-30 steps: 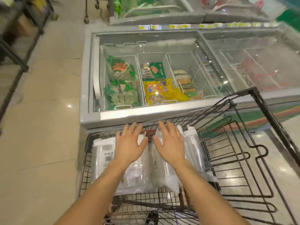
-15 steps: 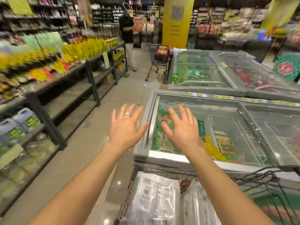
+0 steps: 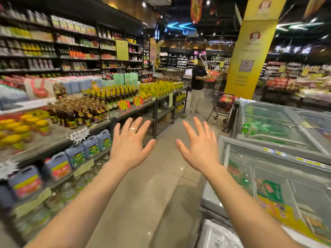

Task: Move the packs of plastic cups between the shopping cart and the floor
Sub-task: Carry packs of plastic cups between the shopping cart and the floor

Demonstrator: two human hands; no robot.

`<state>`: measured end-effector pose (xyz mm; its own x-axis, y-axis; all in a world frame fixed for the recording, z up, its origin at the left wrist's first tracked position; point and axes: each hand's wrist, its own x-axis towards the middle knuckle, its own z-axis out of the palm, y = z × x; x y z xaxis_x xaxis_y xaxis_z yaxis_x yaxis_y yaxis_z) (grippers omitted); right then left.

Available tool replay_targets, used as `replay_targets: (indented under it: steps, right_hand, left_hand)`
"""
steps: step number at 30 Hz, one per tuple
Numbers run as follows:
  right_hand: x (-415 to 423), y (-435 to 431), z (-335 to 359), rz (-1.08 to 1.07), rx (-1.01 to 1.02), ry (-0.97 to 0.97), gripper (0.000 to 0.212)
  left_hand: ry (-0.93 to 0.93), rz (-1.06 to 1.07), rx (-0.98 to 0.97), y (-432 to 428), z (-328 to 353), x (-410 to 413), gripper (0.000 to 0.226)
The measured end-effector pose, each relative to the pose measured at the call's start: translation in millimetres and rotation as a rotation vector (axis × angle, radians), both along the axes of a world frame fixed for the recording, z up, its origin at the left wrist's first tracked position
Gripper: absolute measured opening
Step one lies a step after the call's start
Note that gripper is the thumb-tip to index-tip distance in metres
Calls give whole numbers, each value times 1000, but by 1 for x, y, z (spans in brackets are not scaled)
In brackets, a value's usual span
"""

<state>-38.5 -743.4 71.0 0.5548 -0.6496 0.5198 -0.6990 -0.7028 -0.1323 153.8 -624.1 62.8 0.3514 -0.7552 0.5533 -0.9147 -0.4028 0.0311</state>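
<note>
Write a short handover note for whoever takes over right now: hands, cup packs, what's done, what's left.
Left hand: open, fingers spread, holding nothing, raised over the aisle.
Right hand: the same.
Pack of plastic cups: blurred at the bottom edge, by the chest freezer; the cart is out of view.
Done: no pack lies on the visible floor.
Left: probably look down, grip a pack and lower it to the floor.

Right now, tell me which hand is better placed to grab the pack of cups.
The right hand, probably. Both are open and empty, but the pack of cups lies beside the right forearm, farther from the left hand.
</note>
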Motion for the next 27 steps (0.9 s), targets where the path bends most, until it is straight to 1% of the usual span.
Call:
replay_targets:
  steps: [4, 8, 13, 16, 21, 24, 27]
  right_hand:
    - [82, 59, 13, 124, -31, -24, 74]
    - [169, 123, 21, 279, -52, -36, 72]
    - [266, 210, 18, 524, -51, -46, 71]
    - [315, 260, 15, 645, -37, -38, 72]
    - [391, 332, 10, 832, -38, -31, 71]
    - [438, 368, 6, 910, -24, -21, 72]
    - [483, 399, 1, 974, -2, -22, 74]
  left_hand:
    - [8, 134, -7, 90, 8, 72, 74]
    - [6, 309, -31, 187, 17, 129, 75]
    - [13, 527, -51, 300, 17, 177, 78]
    - [27, 644, -57, 361, 12, 199, 76]
    - [24, 833, -31, 448, 7, 232, 74]
    - [2, 935, -43, 493, 3, 254, 67]
    - [14, 1023, -21, 526, -2, 283, 69]
